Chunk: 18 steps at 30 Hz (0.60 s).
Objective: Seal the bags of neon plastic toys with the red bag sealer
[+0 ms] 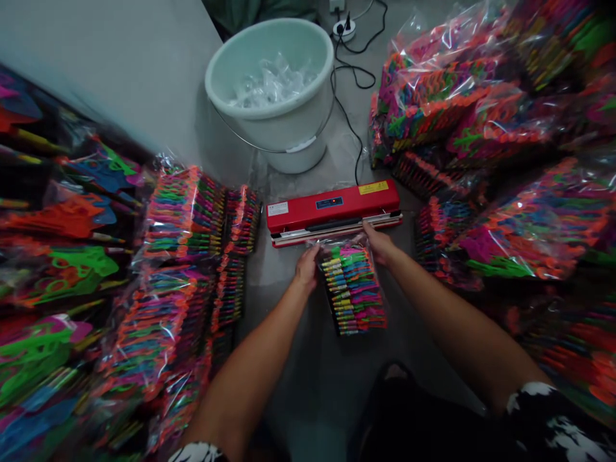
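Between my hands is a clear plastic bag [355, 289] packed with rows of small colourful plastic toys. My left hand [307, 266] pinches the bag's upper left corner. At the upper right corner, my right hand [378, 242] grips the bag, its fingertips close to the jaw of a red heat sealer [305, 206]. The bag's top edge lies along the sealer's front edge; whether it is inside the jaw I cannot tell. A small red light glows on the sealer's panel.
Behind the sealer stands a pale bucket [293, 138] holding crumpled clear plastic. A black cord [347, 115] runs back to a power socket [344, 29]. Filled toy bags are stacked at left [168, 218] and right [433, 96]. A white surface [120, 64] borders the upper left.
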Each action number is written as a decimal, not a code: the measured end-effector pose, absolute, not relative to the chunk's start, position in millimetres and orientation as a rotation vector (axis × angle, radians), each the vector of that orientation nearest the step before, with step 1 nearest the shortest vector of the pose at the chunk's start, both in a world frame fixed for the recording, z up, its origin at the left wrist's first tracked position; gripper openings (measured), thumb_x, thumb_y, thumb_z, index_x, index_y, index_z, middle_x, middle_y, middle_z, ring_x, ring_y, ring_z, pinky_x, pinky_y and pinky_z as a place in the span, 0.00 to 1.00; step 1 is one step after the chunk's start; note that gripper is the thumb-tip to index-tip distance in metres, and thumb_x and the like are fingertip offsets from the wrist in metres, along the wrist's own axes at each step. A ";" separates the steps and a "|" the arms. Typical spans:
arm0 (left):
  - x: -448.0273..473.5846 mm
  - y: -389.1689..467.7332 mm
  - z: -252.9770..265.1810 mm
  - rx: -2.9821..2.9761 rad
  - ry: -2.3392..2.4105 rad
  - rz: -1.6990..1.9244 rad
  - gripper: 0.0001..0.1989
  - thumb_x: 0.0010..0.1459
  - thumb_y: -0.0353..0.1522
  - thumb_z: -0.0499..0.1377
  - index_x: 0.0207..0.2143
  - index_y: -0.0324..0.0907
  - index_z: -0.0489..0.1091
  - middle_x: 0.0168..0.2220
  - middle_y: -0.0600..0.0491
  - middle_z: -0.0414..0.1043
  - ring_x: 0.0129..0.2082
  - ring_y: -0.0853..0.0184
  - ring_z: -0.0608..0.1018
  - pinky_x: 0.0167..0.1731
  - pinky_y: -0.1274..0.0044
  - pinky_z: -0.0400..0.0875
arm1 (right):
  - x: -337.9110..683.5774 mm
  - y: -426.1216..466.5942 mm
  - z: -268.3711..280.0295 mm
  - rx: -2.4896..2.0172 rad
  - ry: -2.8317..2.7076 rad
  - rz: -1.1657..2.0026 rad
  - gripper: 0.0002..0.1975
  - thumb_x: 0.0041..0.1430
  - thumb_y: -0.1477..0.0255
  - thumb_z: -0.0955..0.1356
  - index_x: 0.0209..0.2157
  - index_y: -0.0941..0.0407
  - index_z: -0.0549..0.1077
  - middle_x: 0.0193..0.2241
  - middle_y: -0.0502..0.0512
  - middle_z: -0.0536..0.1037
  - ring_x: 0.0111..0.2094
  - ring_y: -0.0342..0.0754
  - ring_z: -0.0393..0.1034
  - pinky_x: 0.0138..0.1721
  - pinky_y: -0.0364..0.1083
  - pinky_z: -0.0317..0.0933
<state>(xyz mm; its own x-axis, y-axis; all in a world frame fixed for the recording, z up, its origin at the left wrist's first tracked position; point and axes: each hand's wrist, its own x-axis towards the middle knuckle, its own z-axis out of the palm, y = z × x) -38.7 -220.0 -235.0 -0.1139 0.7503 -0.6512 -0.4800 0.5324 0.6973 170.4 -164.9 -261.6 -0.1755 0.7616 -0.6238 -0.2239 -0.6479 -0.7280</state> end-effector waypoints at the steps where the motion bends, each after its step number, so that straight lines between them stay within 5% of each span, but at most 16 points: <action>1: -38.4 -216.3 -238.5 0.216 1.354 1.098 0.18 0.51 0.41 0.74 0.36 0.39 0.75 0.31 0.51 0.81 0.32 0.63 0.83 0.42 0.73 0.76 | 168.0 -163.8 -264.2 -1.409 -0.529 1.868 0.32 0.62 0.38 0.67 0.24 0.54 0.72 0.17 0.53 0.76 0.22 0.47 0.71 0.30 0.46 0.71; 8: -36.2 -183.8 -245.6 -0.093 1.540 1.363 0.10 0.67 0.35 0.61 0.33 0.39 0.73 0.27 0.52 0.78 0.24 0.68 0.79 0.34 0.75 0.75 | 169.8 -166.8 -273.4 -1.261 -0.112 1.745 0.14 0.61 0.60 0.77 0.33 0.56 0.75 0.23 0.49 0.80 0.22 0.44 0.74 0.29 0.43 0.70; 13: -33.5 -176.4 -249.2 -0.111 1.596 1.415 0.09 0.67 0.34 0.59 0.34 0.38 0.73 0.26 0.53 0.77 0.23 0.68 0.78 0.32 0.75 0.74 | 178.8 -170.1 -278.9 -1.223 -0.098 1.793 0.07 0.57 0.72 0.75 0.36 0.56 0.75 0.29 0.48 0.83 0.29 0.44 0.77 0.33 0.43 0.71; 18: -36.3 -188.6 -251.2 -0.016 1.519 1.425 0.09 0.60 0.37 0.62 0.34 0.39 0.74 0.29 0.54 0.79 0.26 0.69 0.80 0.33 0.78 0.72 | 169.2 -163.8 -279.7 -1.387 -0.040 1.611 0.06 0.56 0.73 0.74 0.31 0.56 0.73 0.22 0.43 0.77 0.20 0.39 0.69 0.23 0.38 0.62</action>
<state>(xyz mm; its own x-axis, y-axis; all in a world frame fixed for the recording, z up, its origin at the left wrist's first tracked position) -36.3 -188.6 -251.2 -0.4903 0.5877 -0.6436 -0.6047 0.3023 0.7368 169.2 -163.8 -279.7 0.1228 0.6624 -0.7390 -0.6248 -0.5269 -0.5762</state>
